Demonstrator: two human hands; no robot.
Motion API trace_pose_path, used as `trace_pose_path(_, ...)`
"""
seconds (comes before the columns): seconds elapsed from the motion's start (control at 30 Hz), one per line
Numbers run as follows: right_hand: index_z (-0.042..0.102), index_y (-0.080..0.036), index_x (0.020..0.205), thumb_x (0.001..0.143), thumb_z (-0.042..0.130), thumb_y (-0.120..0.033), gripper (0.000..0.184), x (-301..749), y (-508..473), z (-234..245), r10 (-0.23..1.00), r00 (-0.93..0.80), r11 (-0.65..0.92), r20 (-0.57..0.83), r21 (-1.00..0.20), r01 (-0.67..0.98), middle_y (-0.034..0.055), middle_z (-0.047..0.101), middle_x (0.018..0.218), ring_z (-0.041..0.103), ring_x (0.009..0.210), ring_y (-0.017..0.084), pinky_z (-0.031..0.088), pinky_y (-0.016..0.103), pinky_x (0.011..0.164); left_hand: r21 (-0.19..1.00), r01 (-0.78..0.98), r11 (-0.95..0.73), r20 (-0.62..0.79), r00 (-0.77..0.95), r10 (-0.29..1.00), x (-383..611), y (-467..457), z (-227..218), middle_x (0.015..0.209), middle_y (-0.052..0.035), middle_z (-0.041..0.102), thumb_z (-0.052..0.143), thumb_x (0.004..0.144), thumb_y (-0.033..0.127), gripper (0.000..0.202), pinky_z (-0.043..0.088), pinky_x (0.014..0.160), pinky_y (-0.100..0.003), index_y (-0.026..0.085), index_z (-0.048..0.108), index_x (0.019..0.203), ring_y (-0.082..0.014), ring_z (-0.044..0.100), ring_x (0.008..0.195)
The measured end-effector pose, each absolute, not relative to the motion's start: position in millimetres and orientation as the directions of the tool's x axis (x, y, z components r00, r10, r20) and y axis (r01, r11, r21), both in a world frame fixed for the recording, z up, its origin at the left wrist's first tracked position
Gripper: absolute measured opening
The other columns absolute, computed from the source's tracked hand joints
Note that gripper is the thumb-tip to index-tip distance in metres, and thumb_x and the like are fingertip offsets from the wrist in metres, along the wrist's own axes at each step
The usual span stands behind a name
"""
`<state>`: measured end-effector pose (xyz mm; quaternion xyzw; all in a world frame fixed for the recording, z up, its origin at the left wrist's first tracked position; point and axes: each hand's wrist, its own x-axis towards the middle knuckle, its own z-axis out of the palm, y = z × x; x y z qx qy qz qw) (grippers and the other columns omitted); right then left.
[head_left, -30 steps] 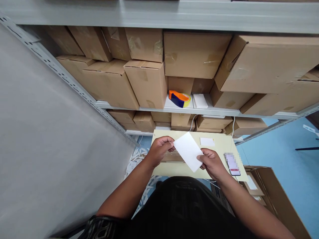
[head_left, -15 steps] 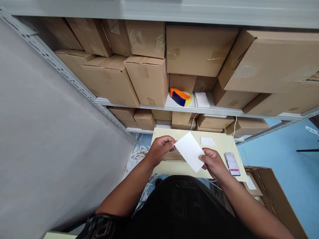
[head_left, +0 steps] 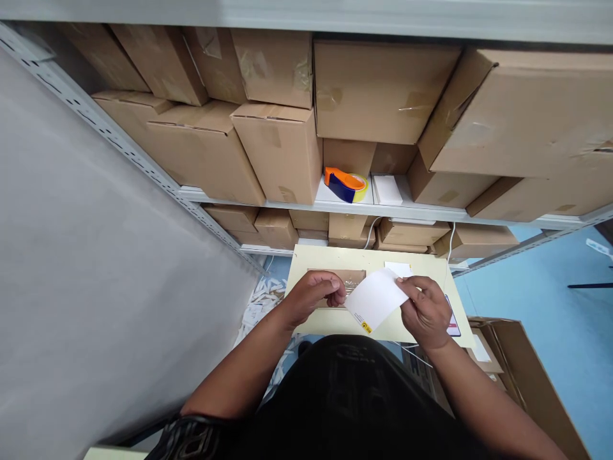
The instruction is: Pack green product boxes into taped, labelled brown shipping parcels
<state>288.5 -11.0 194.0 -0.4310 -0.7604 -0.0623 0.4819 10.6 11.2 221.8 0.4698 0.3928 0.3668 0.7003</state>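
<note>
A white sheet like a label (head_left: 376, 297), with a small yellow and black print at its lower corner, is pinched by its right end in my right hand (head_left: 426, 313). It bends slightly above the table. My left hand (head_left: 318, 294) is closed, fingers curled, close to the sheet's left edge; whether its fingertips hold anything is hidden. Under my hands a cardboard box (head_left: 330, 276) with shiny clear tape lies on the pale yellow table (head_left: 316, 255). Another white sheet (head_left: 396, 266) lies on the table behind the held one.
A phone (head_left: 453, 319) lies partly hidden behind my right hand. On the shelf (head_left: 335, 206) ahead are an orange and blue tape dispenser (head_left: 345, 185), a white stack (head_left: 387, 190) and several cardboard boxes. An open carton (head_left: 531, 377) stands at right; paper scraps (head_left: 261, 303) litter the floor at left.
The white sheet has been turned over, so its yellow print now shows. My right hand has rotated and moved slightly right; my left hand has moved slightly down and right.
</note>
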Motion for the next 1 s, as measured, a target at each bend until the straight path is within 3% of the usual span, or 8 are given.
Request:
trace_pose_path(0.2,0.069,-0.032,0.129,0.087,0.064,-0.005,0.050,288.3,-10.9,194.6,0.580,-0.154,0.627,0.800,-0.318,0.711,0.0063,0.069,0.102,0.071,0.089,0.022,0.061,0.037,0.076,0.929,0.014,0.369,-0.335,0.455,0.825,16.3,10.9,214.8,0.067,-0.0018,0.064,0.066,0.081,0.039,0.024,0.041,0.064,-0.027,0.016,0.071,0.076,-0.0134,0.055,0.064)
trace_pose_path(0.43,0.071,-0.033,0.128,0.087,0.065,-0.008,0.048,293.3,-11.0,186.3,0.606,-0.182,0.639,0.774,-0.338,0.691,0.0070,0.070,0.102,0.072,0.089,0.024,0.062,0.039,0.075,0.894,-0.202,0.400,-0.280,0.445,0.851,19.4,9.1,209.9,0.059,-0.0041,0.063,0.057,0.077,0.036,0.026,0.039,0.058,-0.028,0.014,0.069,0.070,-0.0139,0.053,0.055)
trace_pose_path(0.6,0.070,-0.034,0.129,0.087,0.066,-0.008,0.050,294.8,-12.4,181.5,0.621,-0.190,0.641,0.760,-0.353,0.682,0.0068,0.070,0.105,0.071,0.091,0.023,0.062,0.039,0.076,0.898,-0.164,0.408,-0.298,0.455,0.839,19.1,6.3,209.6,0.059,-0.0027,0.063,0.064,0.069,0.029,0.016,0.040,0.060,-0.027,0.014,0.069,0.071,-0.0129,0.053,0.056)
trace_pose_path(0.73,0.068,-0.030,0.128,0.087,0.070,-0.018,0.043,290.2,-10.0,174.5,0.713,-0.012,0.543,0.701,-0.541,0.642,0.0100,0.068,0.113,0.068,0.104,0.027,0.059,0.047,0.090,0.928,-0.130,0.349,-0.275,0.395,0.877,20.8,3.7,214.1,0.060,0.0001,0.060,0.068,0.073,0.031,0.016,0.041,0.062,-0.026,0.016,0.067,0.070,-0.0117,0.051,0.059)
trace_pose_path(0.8,0.063,-0.026,0.133,0.088,0.071,-0.032,0.046,283.7,-8.4,171.7,0.839,0.142,0.418,0.526,-0.789,0.451,0.0127,0.067,0.118,0.068,0.106,0.028,0.057,0.050,0.093,0.948,-0.123,0.293,-0.235,0.348,0.907,22.2,3.4,217.0,0.062,0.0009,0.058,0.068,0.077,0.035,0.020,0.041,0.063,-0.026,0.016,0.066,0.071,-0.0115,0.051,0.061)
trace_pose_path(0.87,0.063,-0.023,0.130,0.091,0.063,-0.052,0.048,274.8,-8.7,170.9,0.976,0.087,0.192,0.202,-0.976,0.104,0.0136,0.068,0.113,0.070,0.096,0.027,0.059,0.047,0.086,0.965,-0.106,0.239,-0.195,0.317,0.928,23.3,3.4,218.7,0.065,0.0008,0.059,0.068,0.079,0.037,0.022,0.042,0.065,-0.027,0.016,0.066,0.073,-0.0117,0.051,0.063)
trace_pose_path(0.93,0.068,-0.021,0.120,0.091,0.052,-0.071,0.060,264.5,-11.6,172.1,0.984,-0.158,-0.111,-0.082,-0.976,-0.188,0.0129,0.071,0.103,0.070,0.082,0.025,0.059,0.044,0.075,0.973,-0.090,0.214,-0.174,0.328,0.929,24.0,3.0,218.4,0.068,0.0006,0.060,0.068,0.081,0.038,0.023,0.043,0.066,-0.027,0.016,0.066,0.076,-0.0119,0.051,0.065)
trace_pose_path(1.0,0.071,-0.021,0.113,0.086,0.052,-0.079,0.067,254.5,-15.5,174.4,0.918,-0.323,-0.334,-0.228,-0.885,-0.325,0.0112,0.072,0.095,0.068,0.071,0.023,0.058,0.042,0.069,0.973,-0.075,0.216,-0.175,0.367,0.914,24.4,2.1,216.5,0.069,0.0007,0.060,0.068,0.082,0.039,0.023,0.043,0.066,-0.027,0.016,0.066,0.077,-0.0120,0.051,0.066)
